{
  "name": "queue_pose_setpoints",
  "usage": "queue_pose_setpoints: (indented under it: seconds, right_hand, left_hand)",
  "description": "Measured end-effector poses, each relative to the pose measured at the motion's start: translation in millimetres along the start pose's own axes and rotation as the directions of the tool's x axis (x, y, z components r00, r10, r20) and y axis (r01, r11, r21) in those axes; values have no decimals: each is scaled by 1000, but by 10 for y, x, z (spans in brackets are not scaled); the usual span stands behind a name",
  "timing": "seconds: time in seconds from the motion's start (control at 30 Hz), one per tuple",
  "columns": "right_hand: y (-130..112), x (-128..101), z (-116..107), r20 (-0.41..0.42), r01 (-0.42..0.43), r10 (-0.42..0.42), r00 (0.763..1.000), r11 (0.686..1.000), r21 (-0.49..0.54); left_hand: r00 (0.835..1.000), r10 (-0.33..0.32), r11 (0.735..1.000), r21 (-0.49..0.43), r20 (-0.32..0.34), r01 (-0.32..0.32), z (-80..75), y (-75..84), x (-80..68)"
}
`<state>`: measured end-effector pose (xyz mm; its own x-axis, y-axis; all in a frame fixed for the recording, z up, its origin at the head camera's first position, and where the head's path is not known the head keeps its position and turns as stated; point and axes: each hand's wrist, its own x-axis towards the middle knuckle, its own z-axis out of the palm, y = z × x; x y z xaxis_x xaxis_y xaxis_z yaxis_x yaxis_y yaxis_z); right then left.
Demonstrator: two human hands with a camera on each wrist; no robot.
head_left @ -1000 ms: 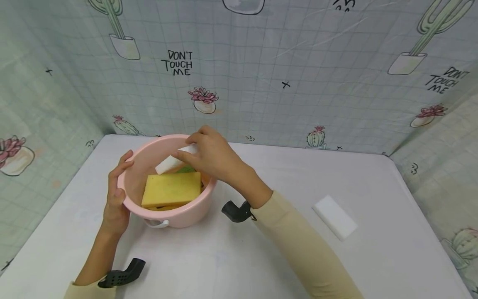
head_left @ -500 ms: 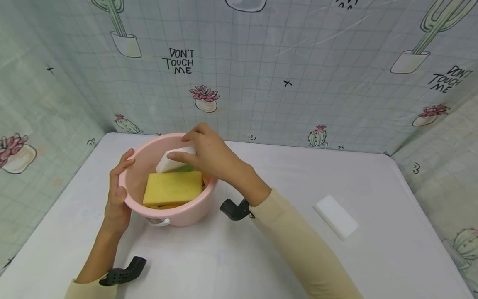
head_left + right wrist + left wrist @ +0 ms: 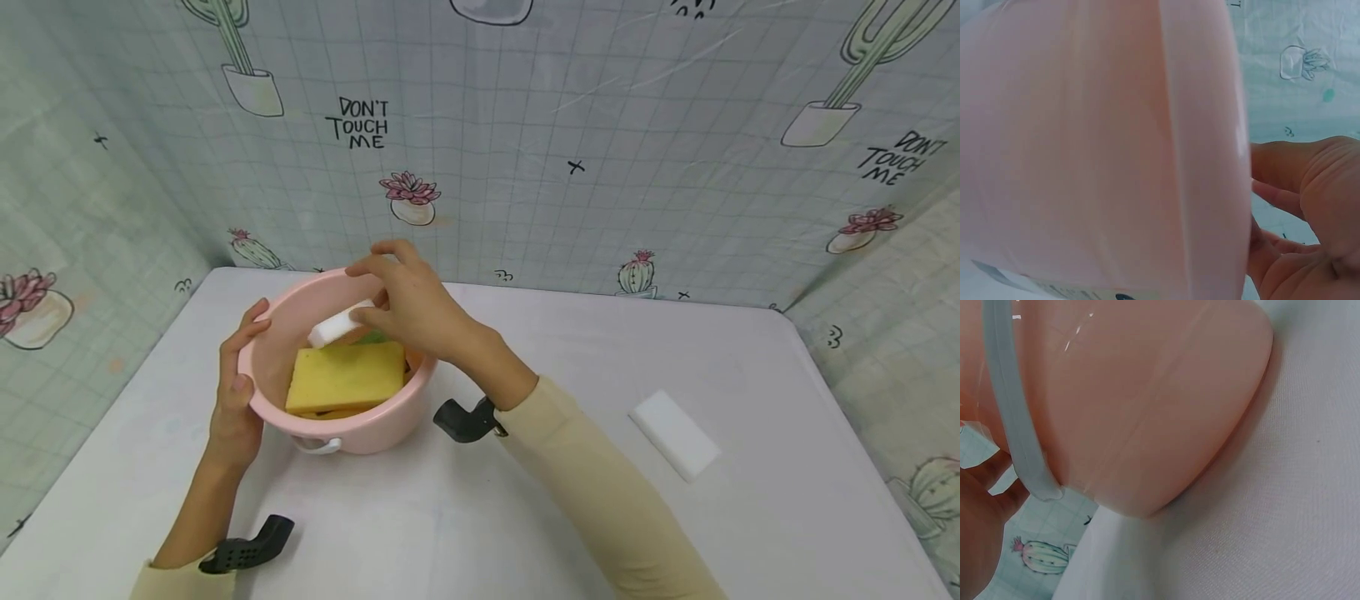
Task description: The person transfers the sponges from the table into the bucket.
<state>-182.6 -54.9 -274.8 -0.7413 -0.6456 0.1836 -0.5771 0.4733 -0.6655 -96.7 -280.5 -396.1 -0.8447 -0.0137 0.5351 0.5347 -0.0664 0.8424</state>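
- Head view shows the pink basin [image 3: 341, 421] left of centre in the frame, standing on the white table [image 3: 525, 517], with the right hand [image 3: 408, 304] over its far rim.
- That hand's thumb and fingers pinch one end of a white sponge block [image 3: 333, 327], which slants down inside the basin, just above the yellow sponge [image 3: 345, 377].
- Left hand [image 3: 234, 392] grips the basin's left rim, thumb curled inside and fingers on the outer wall; the left wrist view confirms skin against the wall beside the white handle [image 3: 1019, 431].
- As I judge it, loading the basin is well along: the yellow sponge lies inside, a green piece [image 3: 372, 337] peeks out behind it, and the white block is inside the rim but not yet let go.
- What looks left: one second white sponge block [image 3: 673, 435] lies flat on the table at the right of the frame, well apart from the basin.
- Count: one basin, two white blocks, one yellow sponge, one green piece partly hidden, so I cannot tell what it is; more yellow shows beneath, possibly another sponge.
- Right wrist view is filled by the basin's wall and adds no further items.
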Motion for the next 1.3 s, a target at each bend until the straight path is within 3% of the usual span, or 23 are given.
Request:
queue_pose_setpoints:
  seconds: [0.2,0.67,0.97,1.3]
  right_hand:
    - [-8,19,22,-9,27,-26,1000,995,100]
    - [54,-103,-132,-23,68,-66,998,993,98]
    - [368,-518,-348,-165,176,-175,971,984,-12]
    - [872,-1168,-523,-294,130,-154,943,987,-100]
  left_hand:
    - [1000,-5,1000,-9,-1,5,-6,3,-5]
    - [1000,-27,1000,-10,-6,27,8,19,1]
    - [1000,-22,1000,-4,-16,22,0,16,4]
    - [1000,-21,1000,-8,-14,21,0,-8,-4]
